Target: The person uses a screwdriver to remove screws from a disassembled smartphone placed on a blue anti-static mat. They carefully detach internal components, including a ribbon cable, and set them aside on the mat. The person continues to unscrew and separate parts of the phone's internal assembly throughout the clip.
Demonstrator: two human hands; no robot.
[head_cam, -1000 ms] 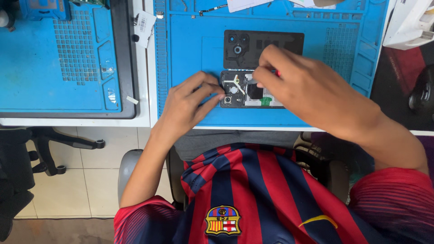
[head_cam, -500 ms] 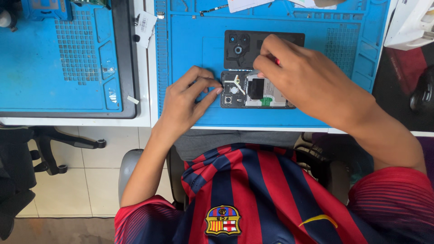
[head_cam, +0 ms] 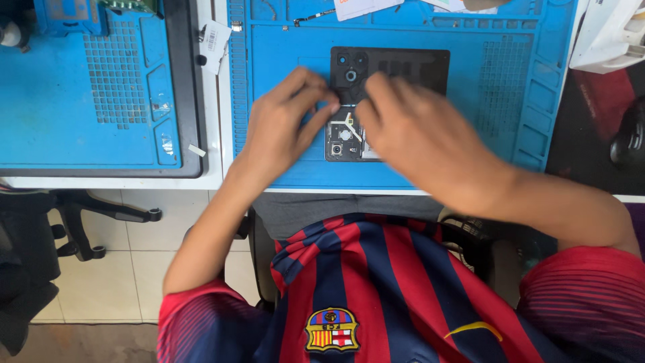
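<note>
The opened dark phone body lay mid blue silicone mat, its black back cover already off just beyond. Both left hand and right hand pinched at its exposed boards; whether they held anything I cannot tell. Reassembly seemed left.

I saw a white workbench carrying two blue repair mats: one in front of me with an opened black phone lying on it, another to the left, a small white tag between them.
</note>
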